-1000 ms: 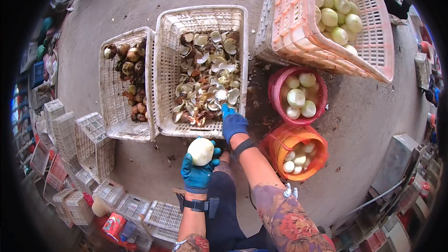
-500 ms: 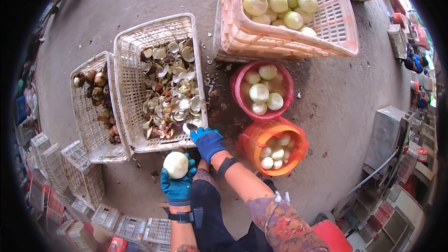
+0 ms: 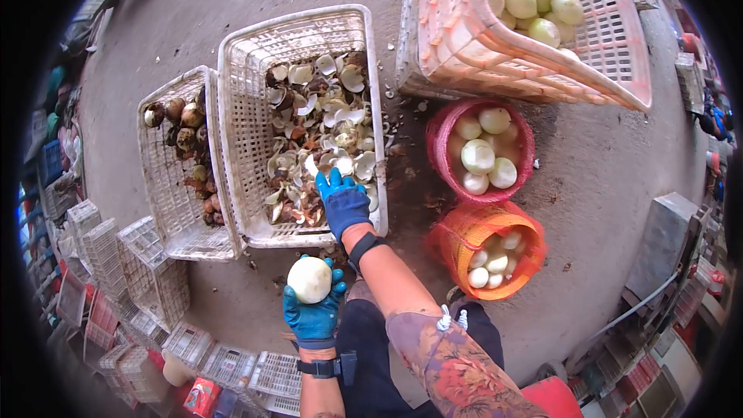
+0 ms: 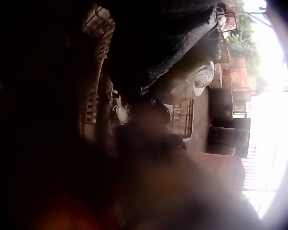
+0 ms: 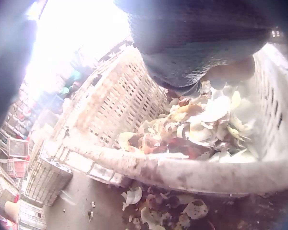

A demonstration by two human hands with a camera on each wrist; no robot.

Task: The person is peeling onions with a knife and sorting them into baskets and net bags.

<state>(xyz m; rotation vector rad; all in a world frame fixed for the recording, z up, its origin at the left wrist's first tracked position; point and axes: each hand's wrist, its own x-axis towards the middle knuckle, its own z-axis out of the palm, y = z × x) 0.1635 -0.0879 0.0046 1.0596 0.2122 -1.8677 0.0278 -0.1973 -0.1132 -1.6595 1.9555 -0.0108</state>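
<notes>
My left hand [image 3: 313,319], in a teal glove, grips a large pale peeled onion [image 3: 309,279], thumb on one side and fingers round the other. In the left wrist view, part of the onion [image 4: 194,81] shows beyond the dark glove. My gloved right hand [image 3: 344,205] reaches over the near rim of a white plastic crate [image 3: 248,124], its fingers spread above onion peelings [image 3: 309,139]. In the right wrist view a tan rounded thing [image 5: 235,72] shows under the glove [image 5: 192,52]; I cannot tell whether the fingers hold it.
A second white crate [image 3: 186,240] with brown unpeeled onions [image 3: 186,137] stands at the left. To the right are a pink bucket [image 3: 435,143] and an orange bucket [image 3: 457,251], both with peeled onions. Behind them a pink crate [image 3: 480,54] holds more. Stacked crates [image 3: 151,259] stand lower left.
My right hand has moved from the crate's near right corner inward over the peelings, its fingers spreading. The left hand keeps its grip on the onion. The head view has swung left and back.
</notes>
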